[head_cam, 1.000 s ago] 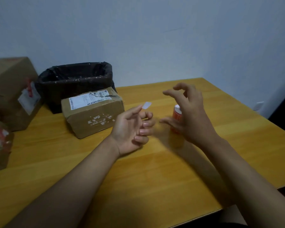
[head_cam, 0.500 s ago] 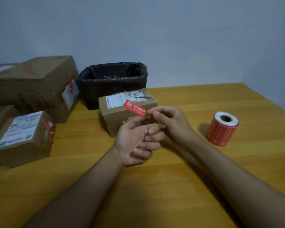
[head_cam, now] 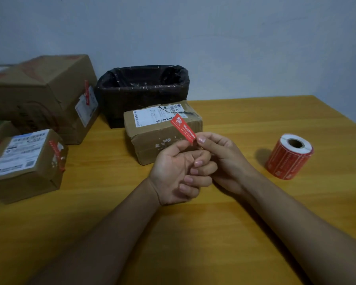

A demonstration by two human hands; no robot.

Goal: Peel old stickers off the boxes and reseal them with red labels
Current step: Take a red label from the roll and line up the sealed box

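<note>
— Two hands are meeting over the wooden table, yes? What are we holding?

— We are holding one red label. Our left hand is pinching its lower end between thumb and forefinger, the other fingers are curling in. Our right hand is pinching the same end from the right side.

— Where is the label pointing?

— It is slanting up and to the left, in front of the small box with the white shipping sticker.

— And the roll?

— The label roll is standing on the table, well apart to the right. Behind the small box a black-lined bin is sitting. Two more boxes, one large and one nearer, are lying at the left.
</note>
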